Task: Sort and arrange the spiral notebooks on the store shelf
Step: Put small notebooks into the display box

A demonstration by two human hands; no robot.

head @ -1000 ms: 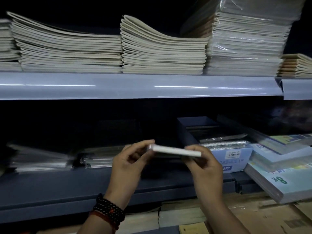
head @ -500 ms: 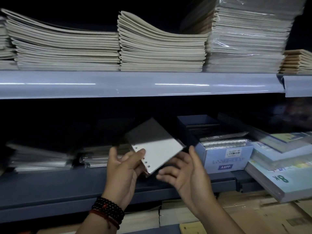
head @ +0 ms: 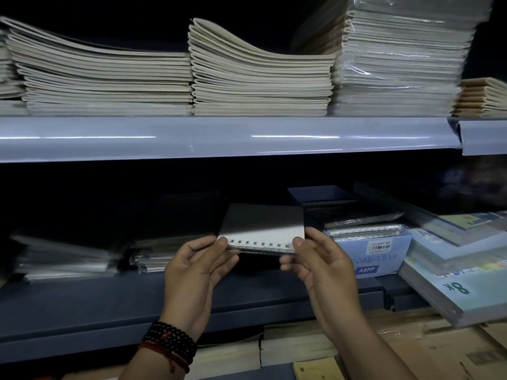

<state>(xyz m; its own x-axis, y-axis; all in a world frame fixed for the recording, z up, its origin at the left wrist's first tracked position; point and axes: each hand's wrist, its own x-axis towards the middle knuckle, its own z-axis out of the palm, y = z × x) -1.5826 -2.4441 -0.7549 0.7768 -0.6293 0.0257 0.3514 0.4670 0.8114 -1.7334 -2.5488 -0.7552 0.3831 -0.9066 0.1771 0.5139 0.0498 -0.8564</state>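
I am holding a small spiral notebook [head: 263, 224] flat in front of the lower shelf [head: 109, 300]. Its wire coil [head: 260, 246] is turned toward me and its far edge is reaching into the dark of the bay. My left hand [head: 199, 267] is pinching the near left corner, thumb on top and fingers beneath. My right hand [head: 322, 266] is gripping the near right corner the same way. The notebook is hanging in the air, touching nothing on the shelf.

I am judging this to be the placing step: choosing which pile it belongs to. The A6PP box [head: 375, 260] just to the right is carrying coil-bound notebooks [head: 367, 231] in clear wrap that look like a match. The wrapped stack [head: 153, 256] to the left is too dim for me to read.

To do this well, I am thinking of levelling the cover, lining the coil up with the coils already there, and sliding it in low so it is not snagging the wrap or pushing the pile askew. Wire like this is probably catching easily, so a light, even grip at both corners should serve best.
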